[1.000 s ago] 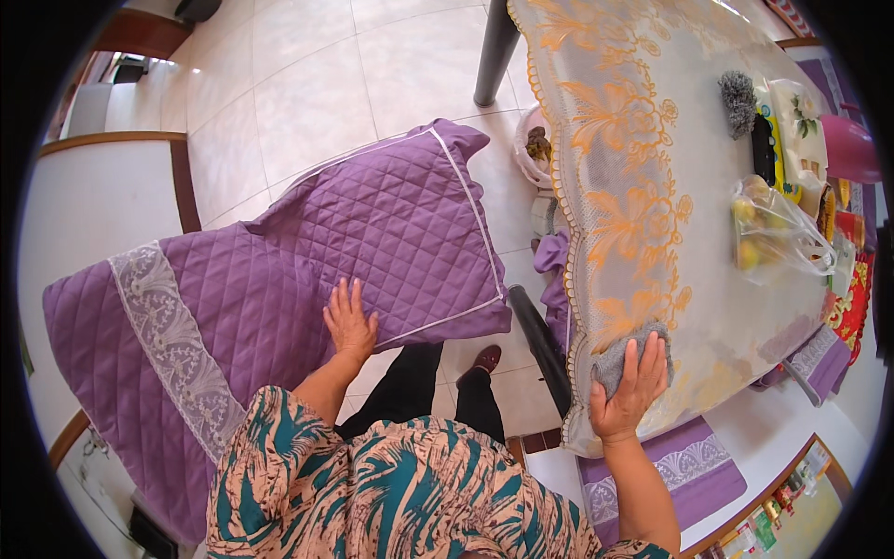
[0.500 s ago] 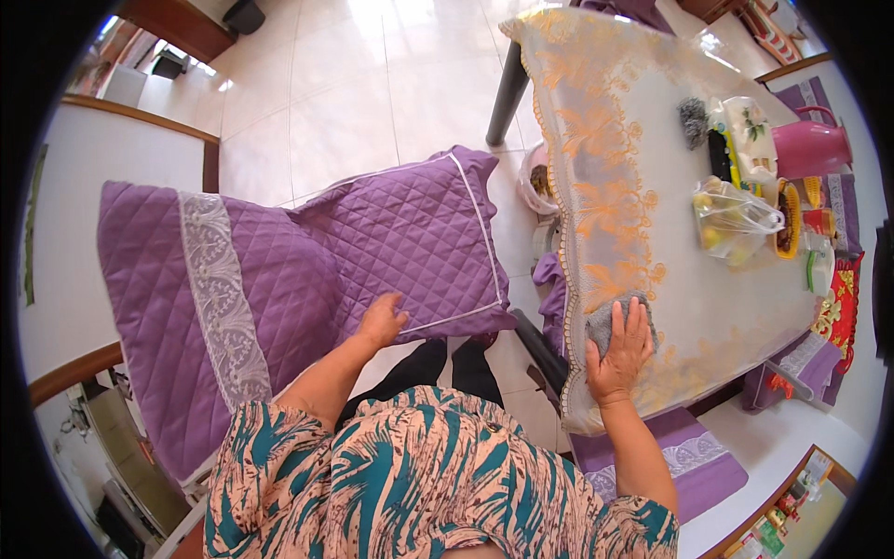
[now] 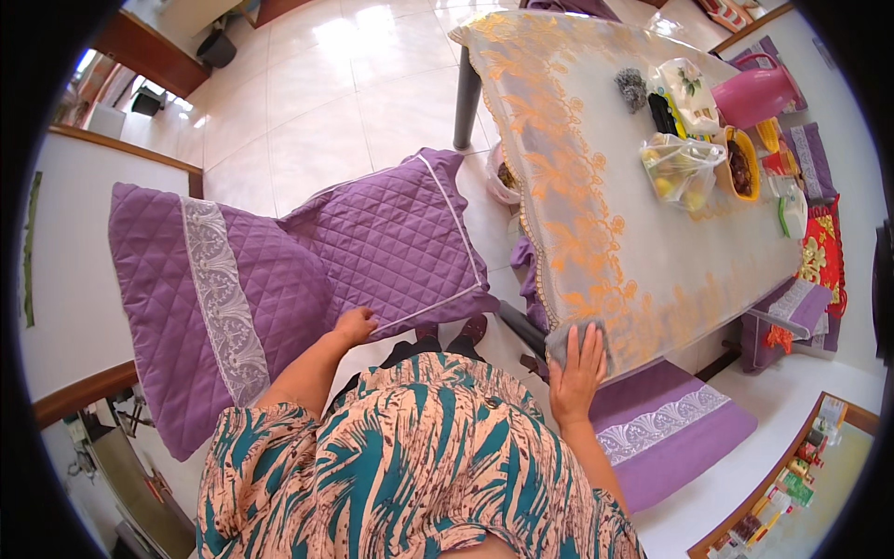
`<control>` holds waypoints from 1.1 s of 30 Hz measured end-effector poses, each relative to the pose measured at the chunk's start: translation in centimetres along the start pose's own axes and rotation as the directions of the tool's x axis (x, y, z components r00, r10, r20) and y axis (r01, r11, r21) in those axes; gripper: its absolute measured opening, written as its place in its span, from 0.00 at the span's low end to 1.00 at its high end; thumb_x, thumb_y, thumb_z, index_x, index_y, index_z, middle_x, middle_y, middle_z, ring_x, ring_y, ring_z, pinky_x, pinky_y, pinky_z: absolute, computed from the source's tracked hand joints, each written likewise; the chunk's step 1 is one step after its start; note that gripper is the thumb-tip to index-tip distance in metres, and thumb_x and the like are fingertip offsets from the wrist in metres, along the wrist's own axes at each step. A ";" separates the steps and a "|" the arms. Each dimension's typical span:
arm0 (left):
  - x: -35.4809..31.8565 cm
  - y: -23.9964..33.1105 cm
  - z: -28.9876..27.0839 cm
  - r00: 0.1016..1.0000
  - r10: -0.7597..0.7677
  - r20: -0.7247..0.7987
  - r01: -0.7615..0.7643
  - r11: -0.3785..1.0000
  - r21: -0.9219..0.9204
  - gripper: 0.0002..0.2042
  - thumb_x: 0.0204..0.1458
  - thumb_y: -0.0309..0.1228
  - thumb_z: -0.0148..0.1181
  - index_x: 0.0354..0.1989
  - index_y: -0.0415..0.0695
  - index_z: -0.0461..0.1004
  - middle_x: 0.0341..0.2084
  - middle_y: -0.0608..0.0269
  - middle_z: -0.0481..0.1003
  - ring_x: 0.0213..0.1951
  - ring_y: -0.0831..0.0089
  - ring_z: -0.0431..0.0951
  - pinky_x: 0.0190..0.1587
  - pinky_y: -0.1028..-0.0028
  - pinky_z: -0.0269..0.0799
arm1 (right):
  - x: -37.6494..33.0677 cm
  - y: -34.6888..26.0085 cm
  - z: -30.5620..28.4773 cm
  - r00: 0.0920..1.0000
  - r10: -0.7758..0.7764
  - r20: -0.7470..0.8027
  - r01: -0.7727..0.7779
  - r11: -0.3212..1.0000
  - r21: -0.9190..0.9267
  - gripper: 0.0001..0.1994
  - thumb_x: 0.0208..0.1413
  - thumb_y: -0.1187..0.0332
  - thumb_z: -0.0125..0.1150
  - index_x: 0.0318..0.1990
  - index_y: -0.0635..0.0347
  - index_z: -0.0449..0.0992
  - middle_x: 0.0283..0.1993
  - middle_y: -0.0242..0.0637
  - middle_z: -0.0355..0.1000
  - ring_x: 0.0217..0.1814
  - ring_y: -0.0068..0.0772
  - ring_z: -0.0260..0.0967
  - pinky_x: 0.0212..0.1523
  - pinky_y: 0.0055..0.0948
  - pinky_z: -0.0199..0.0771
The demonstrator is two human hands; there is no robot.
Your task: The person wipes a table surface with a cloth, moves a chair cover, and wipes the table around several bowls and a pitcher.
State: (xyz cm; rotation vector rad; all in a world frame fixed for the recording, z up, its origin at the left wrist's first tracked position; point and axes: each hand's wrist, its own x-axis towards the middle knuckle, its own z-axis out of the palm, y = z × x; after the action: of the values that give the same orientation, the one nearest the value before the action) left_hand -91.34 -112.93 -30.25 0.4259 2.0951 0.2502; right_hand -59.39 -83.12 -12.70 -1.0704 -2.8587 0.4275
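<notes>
My right hand [image 3: 577, 371] lies over a grey cloth [image 3: 559, 343], pressing it onto the near left corner of the table. Beneath the cloth is a clear-covered tablecloth [image 3: 643, 252] with a gold floral border. My left hand [image 3: 356, 326] hovers at or rests on the near edge of a purple quilted chair cover [image 3: 391, 233]; contact is hard to make out. Its fingers are loosely bent and a little apart, with nothing seen in them. The cover's back part [image 3: 158, 279] has a white lace band.
On the table's far right stand a pink pitcher [image 3: 754, 93], a bag of fruit [image 3: 684, 172], a yellow basket [image 3: 742, 163], a tissue pack [image 3: 689, 96] and a grey scourer [image 3: 631, 90]. A purple-covered seat [image 3: 675, 433] is at my right. A pink bucket [image 3: 503, 177] sits beside the table.
My right hand has drawn the cloth nearer to me, to the table's corner. My left hand has shifted slightly left and its fingers are more bent. The whole view has shifted.
</notes>
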 end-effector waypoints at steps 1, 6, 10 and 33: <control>0.3 -0.4 0.1 1.000 0.009 -0.016 -0.010 0.999 -0.051 0.23 0.52 0.41 0.58 0.53 0.39 0.74 0.50 0.48 0.76 0.53 0.56 0.75 0.57 0.65 0.69 | -1.8 0.4 0.1 1.000 0.009 -0.005 -0.009 1.000 -0.014 0.32 0.57 0.61 0.55 0.70 0.50 0.56 0.75 0.48 0.45 0.76 0.52 0.40 0.70 0.54 0.39; 0.3 -2.0 0.2 1.000 -0.008 -0.026 0.004 0.987 -0.161 0.22 0.53 0.39 0.59 0.53 0.38 0.74 0.49 0.48 0.76 0.53 0.58 0.76 0.56 0.65 0.70 | -3.4 0.4 0.7 0.999 0.024 -0.022 -0.025 0.998 -0.053 0.33 0.56 0.63 0.57 0.70 0.50 0.56 0.75 0.49 0.45 0.76 0.54 0.41 0.69 0.55 0.40; -0.2 -3.1 0.6 0.999 -0.023 -0.040 0.012 0.970 -0.245 0.22 0.54 0.39 0.59 0.53 0.38 0.74 0.49 0.48 0.76 0.53 0.59 0.76 0.56 0.66 0.69 | 2.0 -0.9 0.5 0.998 -0.033 -0.060 0.032 0.999 -0.023 0.34 0.54 0.64 0.60 0.70 0.50 0.56 0.74 0.50 0.46 0.75 0.54 0.42 0.68 0.55 0.41; -2.3 5.7 0.6 0.992 0.127 -0.027 -0.129 0.978 -0.165 0.21 0.57 0.37 0.58 0.53 0.35 0.72 0.50 0.49 0.76 0.53 0.58 0.76 0.56 0.66 0.69 | -0.6 0.5 0.0 0.998 -0.058 0.008 0.058 0.998 0.040 0.37 0.49 0.67 0.63 0.69 0.46 0.57 0.75 0.45 0.46 0.77 0.47 0.41 0.70 0.52 0.39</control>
State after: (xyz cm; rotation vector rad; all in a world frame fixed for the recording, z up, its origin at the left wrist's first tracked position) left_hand -88.59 -108.64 -26.80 0.4601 2.0464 0.5021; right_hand -58.63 -83.13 -12.80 -0.9793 -2.8680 0.4836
